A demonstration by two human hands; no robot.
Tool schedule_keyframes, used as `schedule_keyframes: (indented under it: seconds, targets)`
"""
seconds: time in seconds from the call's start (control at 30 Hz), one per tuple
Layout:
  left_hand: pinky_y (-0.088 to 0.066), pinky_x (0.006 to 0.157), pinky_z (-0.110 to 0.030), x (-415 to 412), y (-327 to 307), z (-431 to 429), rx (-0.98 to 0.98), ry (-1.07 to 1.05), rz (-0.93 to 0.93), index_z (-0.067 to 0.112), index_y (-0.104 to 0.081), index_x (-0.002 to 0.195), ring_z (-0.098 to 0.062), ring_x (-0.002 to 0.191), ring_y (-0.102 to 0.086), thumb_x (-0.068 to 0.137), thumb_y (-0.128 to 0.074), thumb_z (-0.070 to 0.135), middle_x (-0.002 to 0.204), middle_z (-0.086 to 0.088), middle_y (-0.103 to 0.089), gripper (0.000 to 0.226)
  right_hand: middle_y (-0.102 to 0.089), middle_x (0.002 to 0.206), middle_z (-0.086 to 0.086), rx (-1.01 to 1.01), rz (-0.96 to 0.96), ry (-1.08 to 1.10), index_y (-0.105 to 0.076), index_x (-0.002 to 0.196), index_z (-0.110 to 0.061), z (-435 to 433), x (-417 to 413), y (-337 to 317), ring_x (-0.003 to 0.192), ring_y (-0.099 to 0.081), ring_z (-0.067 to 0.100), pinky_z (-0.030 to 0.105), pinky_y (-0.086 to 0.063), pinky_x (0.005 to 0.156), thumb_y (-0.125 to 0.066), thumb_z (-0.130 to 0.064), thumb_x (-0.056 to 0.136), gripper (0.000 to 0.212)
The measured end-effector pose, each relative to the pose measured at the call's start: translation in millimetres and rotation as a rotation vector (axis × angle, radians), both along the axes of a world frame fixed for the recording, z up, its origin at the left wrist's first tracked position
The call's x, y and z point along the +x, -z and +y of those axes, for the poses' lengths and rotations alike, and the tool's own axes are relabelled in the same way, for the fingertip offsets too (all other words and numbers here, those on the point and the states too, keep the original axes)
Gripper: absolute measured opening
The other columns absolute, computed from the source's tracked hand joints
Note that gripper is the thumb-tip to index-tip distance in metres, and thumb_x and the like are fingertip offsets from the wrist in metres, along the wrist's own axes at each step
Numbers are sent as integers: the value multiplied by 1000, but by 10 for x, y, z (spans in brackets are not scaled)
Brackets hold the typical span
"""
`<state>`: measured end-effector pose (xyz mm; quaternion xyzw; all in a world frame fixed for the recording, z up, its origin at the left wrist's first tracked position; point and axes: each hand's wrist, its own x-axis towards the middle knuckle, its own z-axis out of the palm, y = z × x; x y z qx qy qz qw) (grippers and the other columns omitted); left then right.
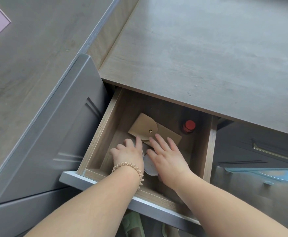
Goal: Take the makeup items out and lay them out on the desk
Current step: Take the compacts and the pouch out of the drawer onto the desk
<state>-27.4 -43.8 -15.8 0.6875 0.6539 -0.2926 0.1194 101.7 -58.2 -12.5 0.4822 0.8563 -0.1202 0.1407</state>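
Note:
Both my hands reach into an open wooden drawer (95,144) under the desk top (199,53). A tan snap-button pouch (143,125) lies flat on the drawer floor. My left hand (128,154), with a beige coil band on its wrist, touches the pouch's near edge with one finger, the others curled. My right hand (167,156) lies with spread fingers on the pouch's near right part. A grey round item (150,165) shows between the hands, partly covered. A dark bottle with a red cap (189,127) stands in the drawer's far right corner.
A grey cabinet door (58,134) stands to the left of the drawer. Another drawer front with a metal handle (274,153) is at the right, with a light blue object (273,174) below it. Green slippers (133,224) lie on the floor beneath.

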Motion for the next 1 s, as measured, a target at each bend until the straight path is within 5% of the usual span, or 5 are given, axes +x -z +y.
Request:
schedule_keyframes:
  seconds: [0.13,0.33,0.53,0.73,1.0]
  targets:
    - [-34,82,-41,-74,-289,-35,139,59,-14,21,-30,134,-29,99,-55,76,-60,42,119,-10,-47,69,-21,156,8,86,12,3,-35,139,-17,-25,51,-152,146,-3,30,45,11,110,-71,-30,76,73]
    - [-33,83,-41,-175,-883,153,339,229,-101,25,-30,129,-26,101,-53,73,-56,58,114,-6,-46,70,-64,119,-1,352,209,67,-54,123,-21,88,212,-566,116,-57,24,46,-23,113,-80,-42,48,83]
    - [-32,83,-40,30,-1375,646,586,67,-260,30,-32,131,-25,98,-52,62,-51,74,112,-3,-47,84,-62,119,0,775,408,276,-49,130,-19,588,390,-1094,119,-46,21,45,-26,106,-62,-37,60,73]
    - [-32,90,-40,506,-1533,1150,627,84,-291,30,-27,141,-26,109,-49,68,-52,62,121,-5,-46,83,-57,125,-2,605,337,637,-41,137,-21,1270,766,-1234,133,-33,23,42,-11,110,-68,-45,64,81]
    - [-31,91,-39,1126,-1384,1706,580,-22,-250,23,-17,148,-26,114,-46,76,-50,57,128,-7,-46,86,-45,137,-1,441,222,645,-25,145,-21,1825,1236,-1078,140,-17,21,43,-6,112,-58,-53,74,84]
